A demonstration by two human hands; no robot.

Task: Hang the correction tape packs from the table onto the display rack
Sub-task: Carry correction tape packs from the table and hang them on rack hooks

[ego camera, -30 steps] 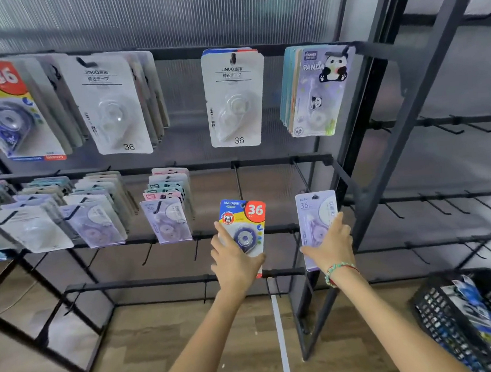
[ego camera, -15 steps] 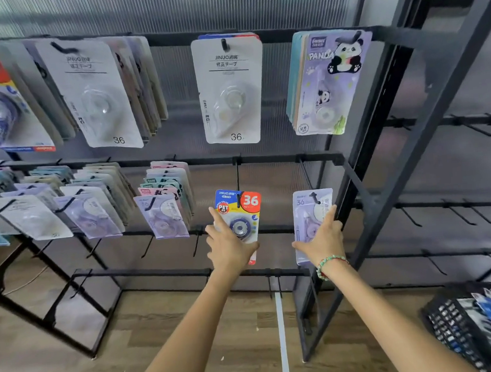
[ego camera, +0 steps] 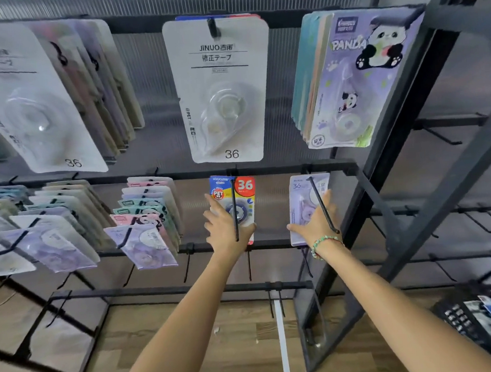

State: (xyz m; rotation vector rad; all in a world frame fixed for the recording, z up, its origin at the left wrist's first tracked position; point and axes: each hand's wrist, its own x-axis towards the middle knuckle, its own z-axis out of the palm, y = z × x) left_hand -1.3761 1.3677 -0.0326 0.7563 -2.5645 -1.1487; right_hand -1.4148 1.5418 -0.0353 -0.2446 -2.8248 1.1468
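The blue pack (ego camera: 234, 204) is held in the left hand (ego camera: 227, 231), the lilac pack (ego camera: 309, 204) in the right hand (ego camera: 317, 224); both should be slid squarely along their pegs (ego camera: 235, 216) to the rail, then released.

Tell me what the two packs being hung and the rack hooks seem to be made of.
The blue pack and lilac pack look like glossy printed card with clear plastic blisters, judging by their flat edges and sheen. The hooks look like thin metal rod with a matt black coating, though the blur leaves that open.
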